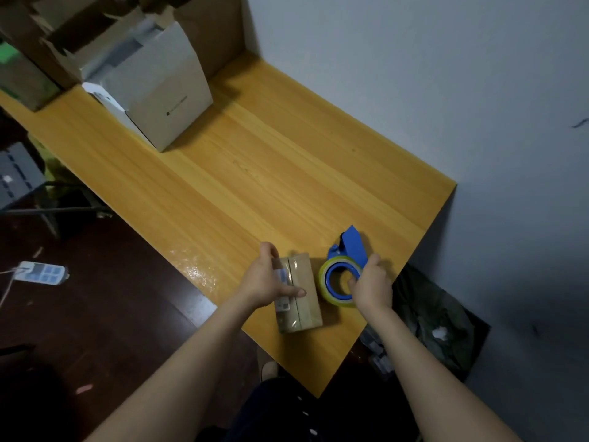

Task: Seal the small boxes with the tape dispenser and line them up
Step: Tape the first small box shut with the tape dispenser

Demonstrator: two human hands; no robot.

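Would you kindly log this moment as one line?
left hand holds small box | right hand grips tape dispenser | box on table

The left hand covers the left part of the small box, and the print on its label is too small to read. The right hand hides the near right side of the tape dispenser.

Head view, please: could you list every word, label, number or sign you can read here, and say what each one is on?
No text in this view can be read.
On the small box: white and blue stickers, too blurred to read.
On the grey carton: a dark dot and a line of print, too small to read.
On the tape dispenser: no print shows.
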